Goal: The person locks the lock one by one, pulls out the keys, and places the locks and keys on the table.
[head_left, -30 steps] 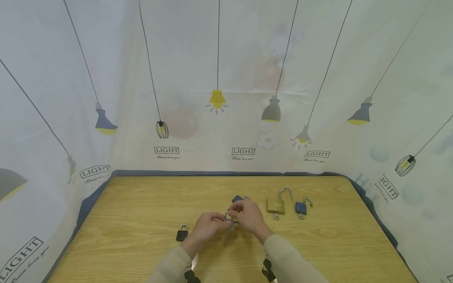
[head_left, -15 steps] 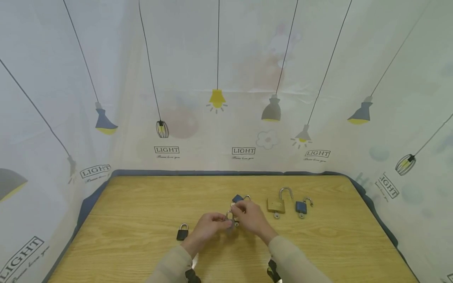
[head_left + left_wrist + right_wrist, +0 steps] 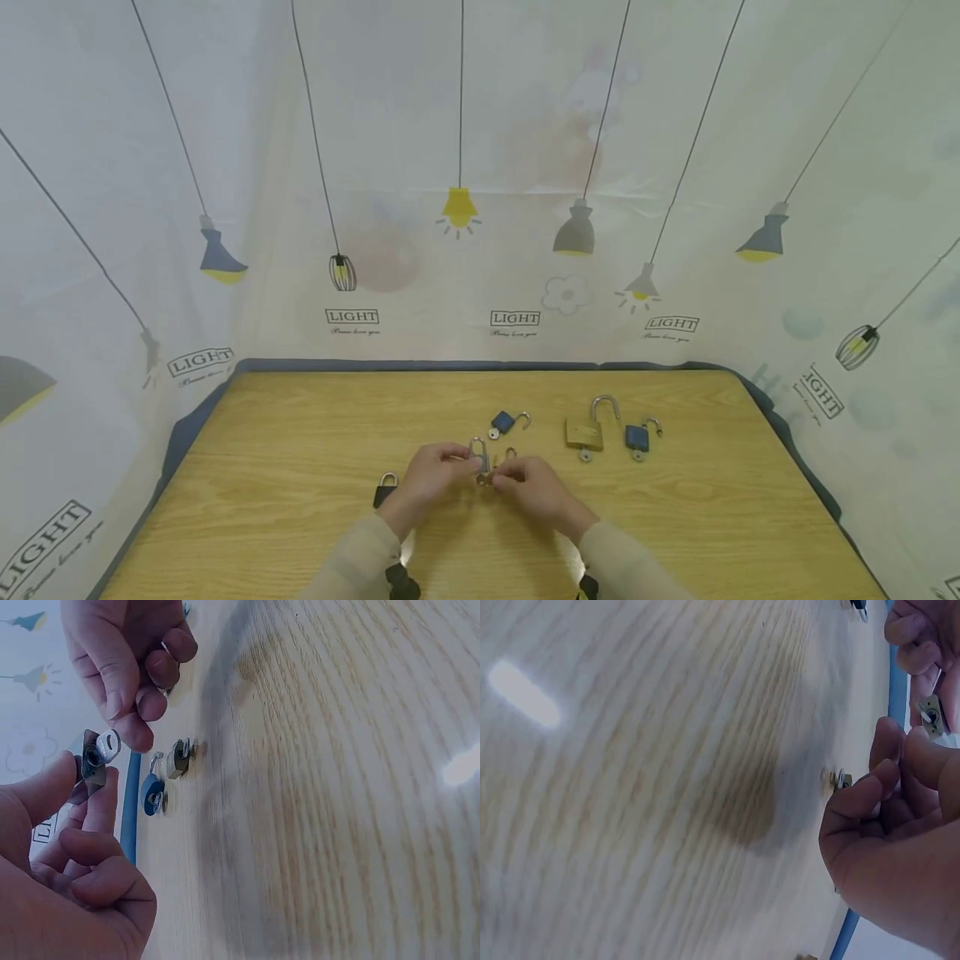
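Note:
My left hand pinches a small grey padlock between thumb and fingers, its shackle pointing up. A silver key sticks out of the lock's bottom face, its head facing the other hand. The thumb and index fingertip of my right hand are close together right at the key's head, which shows whole in the left wrist view; the other fingers are loosely curled. Just behind the right fingers lies a small brass padlock, partly hidden by them in the head view.
Beyond the hands lies a blue padlock with its shackle swung out and a key in it. To the right are a large brass padlock and another blue padlock, both unlocked with keys. A black padlock sits beside the left wrist.
The right hand has come down from the grey padlock's shackle to the key at its bottom. The left hand has raised the lock slightly, and the blue padlock behind is uncovered.

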The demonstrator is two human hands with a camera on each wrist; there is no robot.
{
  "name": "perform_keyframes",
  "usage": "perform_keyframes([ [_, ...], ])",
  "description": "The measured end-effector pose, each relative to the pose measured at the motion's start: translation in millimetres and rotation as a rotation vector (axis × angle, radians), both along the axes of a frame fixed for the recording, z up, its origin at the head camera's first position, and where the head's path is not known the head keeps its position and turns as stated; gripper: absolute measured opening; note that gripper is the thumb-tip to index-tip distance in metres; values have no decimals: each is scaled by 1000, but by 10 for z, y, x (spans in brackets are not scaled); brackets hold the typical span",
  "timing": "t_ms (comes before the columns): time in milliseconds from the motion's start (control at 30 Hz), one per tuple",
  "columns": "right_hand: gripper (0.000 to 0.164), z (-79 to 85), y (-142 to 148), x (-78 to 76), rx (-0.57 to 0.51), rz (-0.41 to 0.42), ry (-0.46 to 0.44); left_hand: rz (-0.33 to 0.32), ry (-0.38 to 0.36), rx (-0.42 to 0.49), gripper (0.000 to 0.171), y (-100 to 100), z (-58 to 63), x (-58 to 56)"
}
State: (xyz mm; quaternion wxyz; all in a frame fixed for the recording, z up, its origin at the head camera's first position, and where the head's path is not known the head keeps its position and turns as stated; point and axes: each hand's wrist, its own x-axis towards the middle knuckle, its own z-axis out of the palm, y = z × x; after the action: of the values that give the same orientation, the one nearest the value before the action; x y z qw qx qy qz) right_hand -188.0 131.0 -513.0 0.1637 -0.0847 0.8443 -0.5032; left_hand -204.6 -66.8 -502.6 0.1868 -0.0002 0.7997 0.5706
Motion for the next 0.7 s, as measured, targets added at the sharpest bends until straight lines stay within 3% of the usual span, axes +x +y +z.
perform_keyframes([
  [367, 30, -28, -99, 43, -213, -46, -190, -4, 0, 37, 42, 5, 37, 0],
  [700, 32, -49, -143, 55, -238, -69, -290, -1, 0, 38, 42, 0, 3, -7],
])
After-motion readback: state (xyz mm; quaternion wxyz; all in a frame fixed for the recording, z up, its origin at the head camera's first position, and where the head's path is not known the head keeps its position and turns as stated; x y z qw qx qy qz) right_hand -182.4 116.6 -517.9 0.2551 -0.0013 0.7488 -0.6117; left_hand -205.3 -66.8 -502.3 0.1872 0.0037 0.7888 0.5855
